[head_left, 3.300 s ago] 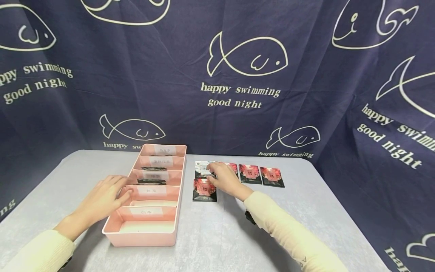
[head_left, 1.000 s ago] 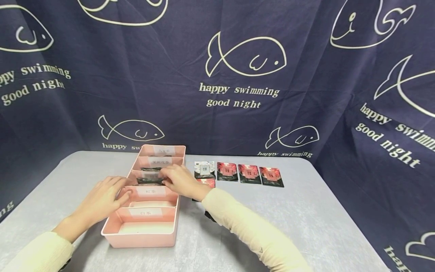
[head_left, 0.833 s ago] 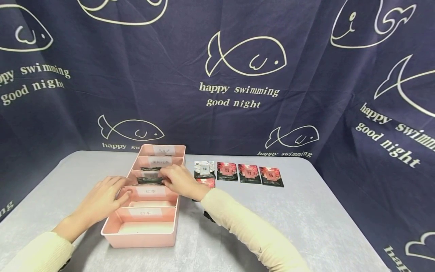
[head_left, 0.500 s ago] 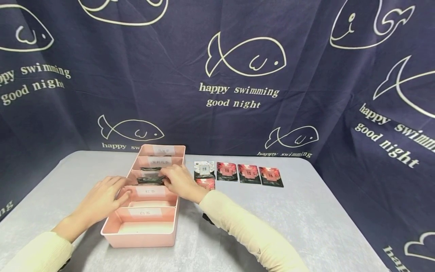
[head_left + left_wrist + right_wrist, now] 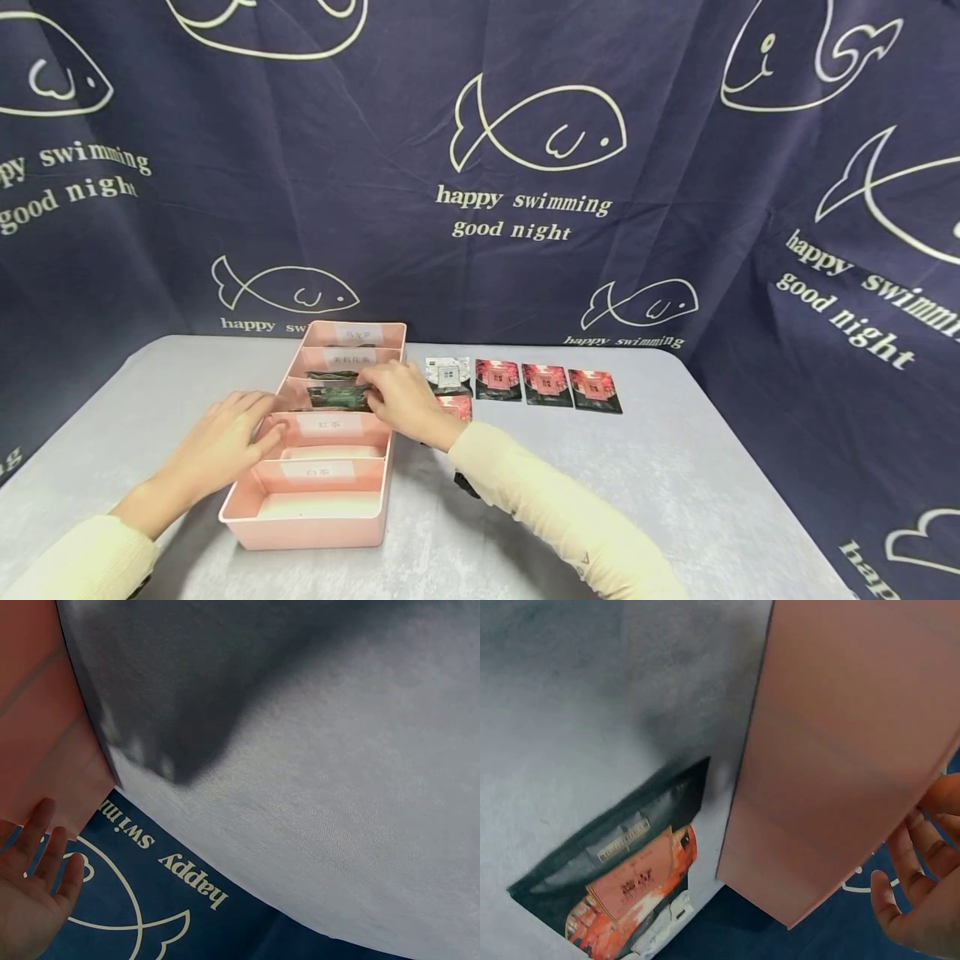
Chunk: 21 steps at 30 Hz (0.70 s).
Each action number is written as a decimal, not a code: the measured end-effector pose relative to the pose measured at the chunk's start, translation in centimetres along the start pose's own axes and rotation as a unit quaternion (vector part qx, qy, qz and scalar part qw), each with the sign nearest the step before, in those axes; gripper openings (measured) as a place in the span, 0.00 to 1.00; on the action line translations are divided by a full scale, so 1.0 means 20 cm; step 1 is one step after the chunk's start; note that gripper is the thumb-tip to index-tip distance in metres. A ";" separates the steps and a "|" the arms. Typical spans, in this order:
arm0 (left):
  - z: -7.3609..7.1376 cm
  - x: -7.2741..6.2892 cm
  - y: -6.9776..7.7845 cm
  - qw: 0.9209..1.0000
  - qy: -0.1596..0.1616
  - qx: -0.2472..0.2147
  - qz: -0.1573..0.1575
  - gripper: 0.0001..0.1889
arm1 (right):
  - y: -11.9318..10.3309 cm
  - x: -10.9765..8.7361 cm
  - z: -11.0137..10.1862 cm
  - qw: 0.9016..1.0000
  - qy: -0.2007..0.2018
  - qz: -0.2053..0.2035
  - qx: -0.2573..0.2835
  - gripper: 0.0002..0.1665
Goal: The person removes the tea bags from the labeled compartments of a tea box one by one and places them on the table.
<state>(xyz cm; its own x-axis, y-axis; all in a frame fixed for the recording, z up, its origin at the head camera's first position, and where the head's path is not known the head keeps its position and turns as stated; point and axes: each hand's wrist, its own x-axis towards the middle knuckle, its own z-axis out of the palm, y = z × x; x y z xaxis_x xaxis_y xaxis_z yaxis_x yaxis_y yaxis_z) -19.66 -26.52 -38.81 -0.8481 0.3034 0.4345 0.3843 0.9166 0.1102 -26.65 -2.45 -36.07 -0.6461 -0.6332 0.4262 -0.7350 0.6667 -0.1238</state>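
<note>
A long pink divider box (image 5: 303, 533) with paper-labelled compartments stands left of the table's middle. My left hand (image 5: 228, 437) rests at its left rim, fingers relaxed and thumb reaching over the inside; its fingers (image 5: 46, 859) also show by the box in the left wrist view. My right hand (image 5: 405, 404) reaches over the right rim into the middle compartment. Its fingertips pinch the right end of a dark green tea sachet (image 5: 337, 397) there; the fingertips themselves are partly hidden. Another dark sachet (image 5: 330, 375) lies in the compartment behind.
Right of the box lie a white-and-black sachet (image 5: 448, 375) and a row of red-and-black sachets (image 5: 546, 383). One more red sachet (image 5: 630, 877) lies nearer, partly under my right forearm in the head view. A dark blue fish-print curtain (image 5: 525, 275) encloses the grey table (image 5: 600, 483).
My right hand has moved left from the loose sachets to the box. In the last half second the green sachet has risen and shows more of its face. My left hand has stayed put.
</note>
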 end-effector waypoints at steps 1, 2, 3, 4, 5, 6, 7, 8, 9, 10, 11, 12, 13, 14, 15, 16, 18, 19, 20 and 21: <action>0.00 0.00 0.00 1.000 -0.001 0.000 0.000 0.19 | 0.00 0.00 -0.01 1.000 0.004 0.002 0.000 0.10; 0.00 0.00 0.00 1.000 -0.002 0.000 0.000 0.19 | 0.01 0.00 -0.01 1.000 0.008 0.004 0.001 0.10; 0.00 0.00 0.00 1.000 -0.003 0.000 0.000 0.19 | 0.01 0.00 -0.02 1.000 0.012 0.007 0.000 0.09; 0.00 0.00 0.00 1.000 -0.003 0.000 0.000 0.19 | 0.02 0.00 -0.03 1.000 0.017 0.008 0.000 0.08; 0.00 0.00 0.00 1.000 -0.004 0.000 0.000 0.19 | 0.02 0.00 -0.04 1.000 0.019 0.011 0.002 0.08; 0.00 0.00 0.00 1.000 -0.005 0.000 -0.001 0.19 | 0.03 0.00 -0.05 1.000 0.021 0.015 0.006 0.08; 0.00 0.00 0.00 1.000 -0.004 0.001 0.000 0.19 | 0.03 0.00 -0.06 1.000 0.023 0.018 0.010 0.08; 0.00 0.00 0.00 1.000 -0.004 0.001 0.001 0.19 | 0.04 0.01 -0.07 0.999 0.025 0.022 0.013 0.08; 0.00 0.00 0.00 1.000 -0.003 0.002 0.001 0.19 | 0.04 0.01 -0.08 0.999 0.027 0.025 0.017 0.08; 0.00 0.00 0.00 1.000 -0.003 0.001 0.002 0.19 | 0.05 0.01 -0.09 0.999 0.029 0.027 0.022 0.09; 0.00 0.00 0.00 1.000 -0.003 0.001 0.002 0.19 | 0.05 0.01 -0.10 0.999 0.031 0.030 0.028 0.09; 0.00 0.00 0.00 1.000 -0.002 0.001 0.002 0.19 | 0.06 0.01 -0.11 0.998 0.033 0.032 0.033 0.09; 0.00 0.00 0.00 1.000 -0.001 0.002 0.002 0.19 | 0.06 0.00 -0.12 0.998 0.035 0.033 0.036 0.09; 0.00 0.00 0.00 1.000 -0.001 0.001 0.002 0.19 | 0.07 0.00 -0.14 0.998 0.037 0.033 0.039 0.09; 0.00 0.00 0.00 1.000 0.000 0.002 0.001 0.19 | 0.07 0.00 -0.15 0.998 0.040 0.033 0.043 0.09; 0.00 0.00 0.00 1.000 0.000 0.001 0.001 0.19 | 0.08 0.00 -0.17 0.997 0.040 0.033 0.049 0.09; 0.00 0.00 0.00 1.000 0.001 0.002 0.000 0.19 | 0.08 -0.01 -0.20 0.997 0.043 0.034 0.059 0.09; 0.00 0.00 0.00 1.000 0.001 0.003 -0.001 0.19 | 0.08 -0.01 -0.22 0.996 0.044 0.035 0.065 0.09; 0.00 0.00 0.00 1.000 0.000 0.001 -0.001 0.19 | 0.08 -0.01 -0.24 0.996 0.045 0.036 0.070 0.09; 0.00 0.00 0.00 1.000 -0.001 0.001 -0.002 0.19 | 0.09 -0.02 -0.26 0.995 0.046 0.037 0.076 0.09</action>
<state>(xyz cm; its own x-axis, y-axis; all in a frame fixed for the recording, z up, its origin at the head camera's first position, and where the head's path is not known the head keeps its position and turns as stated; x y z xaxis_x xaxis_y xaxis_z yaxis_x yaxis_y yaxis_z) -19.63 -26.58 -38.73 -0.8501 0.2998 0.4330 0.3803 0.9182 0.1109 -26.59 0.98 -31.76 -0.6838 -0.5406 0.4901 -0.7126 0.6391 -0.2892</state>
